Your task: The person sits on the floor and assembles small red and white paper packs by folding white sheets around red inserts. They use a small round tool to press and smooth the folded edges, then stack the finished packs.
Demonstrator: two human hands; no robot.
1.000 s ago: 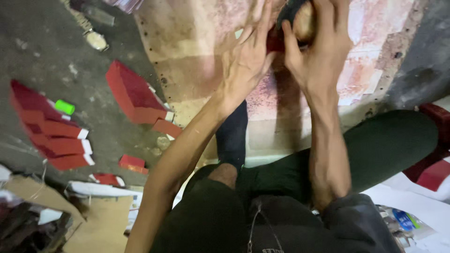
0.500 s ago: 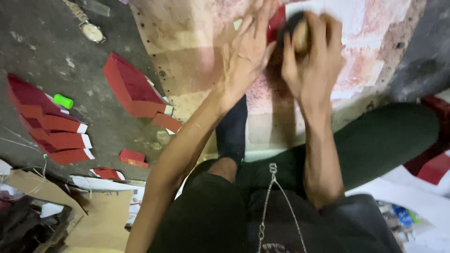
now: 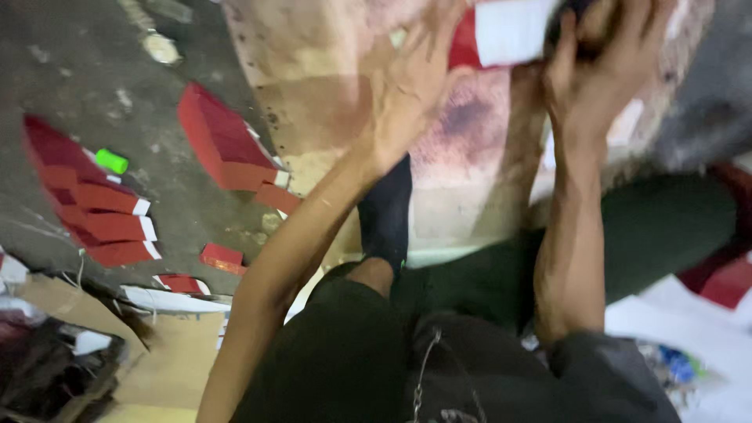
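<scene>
Hands up at the top of the view, both working one red and white box [image 3: 501, 33]. My left hand [image 3: 411, 82] lies spread, fingers wide, with its fingertips against the red end of the box; that grip is open. My right hand [image 3: 597, 66] curls its grip around a dark thing at the white end, too blurred to tell what. The box sits above a stained board [image 3: 329, 102]. On the floor [image 3: 70, 63] to my left lie a red stack [image 3: 227, 145], more red boxes [image 3: 94, 200] and a green cap [image 3: 111, 161].
</scene>
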